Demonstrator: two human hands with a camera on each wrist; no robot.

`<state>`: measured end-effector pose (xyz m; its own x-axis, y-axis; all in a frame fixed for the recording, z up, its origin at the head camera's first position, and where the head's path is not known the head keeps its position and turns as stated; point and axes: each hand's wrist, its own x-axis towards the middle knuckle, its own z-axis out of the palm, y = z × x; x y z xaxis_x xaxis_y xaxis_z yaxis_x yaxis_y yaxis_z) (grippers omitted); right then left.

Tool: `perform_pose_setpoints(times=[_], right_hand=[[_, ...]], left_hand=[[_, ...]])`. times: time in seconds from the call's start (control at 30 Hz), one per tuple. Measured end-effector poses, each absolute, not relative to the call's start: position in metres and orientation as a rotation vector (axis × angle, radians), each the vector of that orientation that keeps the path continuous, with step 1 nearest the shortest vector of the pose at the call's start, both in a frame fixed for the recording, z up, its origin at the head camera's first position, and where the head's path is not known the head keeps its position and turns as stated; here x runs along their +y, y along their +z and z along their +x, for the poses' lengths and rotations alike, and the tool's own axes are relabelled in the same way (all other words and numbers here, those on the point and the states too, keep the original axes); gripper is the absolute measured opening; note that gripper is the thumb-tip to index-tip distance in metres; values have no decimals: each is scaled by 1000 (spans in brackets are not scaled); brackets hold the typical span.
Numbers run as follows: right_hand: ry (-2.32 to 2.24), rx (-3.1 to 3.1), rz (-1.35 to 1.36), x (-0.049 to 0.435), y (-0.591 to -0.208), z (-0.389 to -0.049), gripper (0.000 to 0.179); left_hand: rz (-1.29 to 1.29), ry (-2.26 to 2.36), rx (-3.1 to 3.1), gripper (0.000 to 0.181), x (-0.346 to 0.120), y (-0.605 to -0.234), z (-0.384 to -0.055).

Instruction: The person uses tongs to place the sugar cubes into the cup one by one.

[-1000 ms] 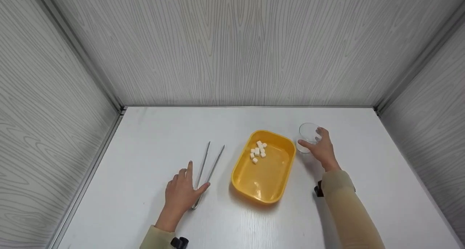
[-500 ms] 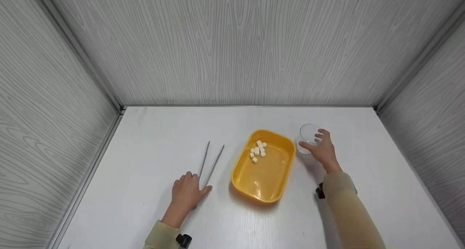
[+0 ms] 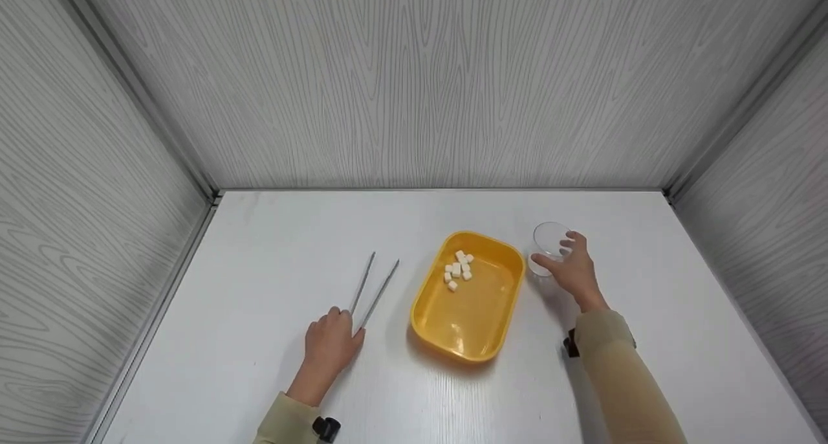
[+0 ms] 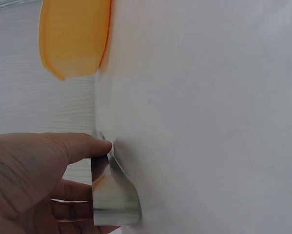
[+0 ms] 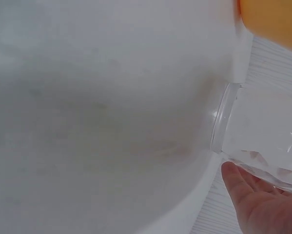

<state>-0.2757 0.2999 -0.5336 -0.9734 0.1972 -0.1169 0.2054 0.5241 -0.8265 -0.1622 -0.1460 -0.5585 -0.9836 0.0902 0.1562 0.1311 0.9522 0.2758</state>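
My left hand [image 3: 326, 347] grips a pair of metal tongs [image 3: 380, 294] near their bent end, thumb on one side and fingers on the other. The two arms of the tongs spread apart and point away from me. In the left wrist view the thumb presses against the wide shiny band of the tongs [image 4: 117, 204]. At the right, my right hand [image 3: 577, 272] holds a clear cup [image 3: 546, 238] by its side, thumb in front and fingers curled round the far right. The cup [image 5: 262, 131] stands upright, its base toward the table.
Between the hands lies a yellow tray [image 3: 479, 321], slightly turned. Several small white cubes [image 3: 457, 270] are clustered in its far left part. Grey wood-patterned panels [image 3: 414, 88] enclose the white table [image 3: 291, 237] at the back and both sides.
My left hand has moved from hovering over the tongs with spread fingers to gripping them, and its thumb has drawn in. My right hand stays at the cup.
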Motion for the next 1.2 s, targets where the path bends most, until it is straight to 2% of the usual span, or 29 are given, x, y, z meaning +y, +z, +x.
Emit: perform_pose_setpoints(times=[0.47,0.77,1.2], right_hand=[[-1497,2725,268,304,-535,-272,104],[-1500,2715,288,306,-535,-266,107],[-1519,2669,272,312,-533,-262,102]], left_hand=[[-80,-579,-2903,22,-152,-557,-163],[-68,-657,-2870,22,-159,-554,-167],[-82,-709,-2787,24,-164,-544,-169]])
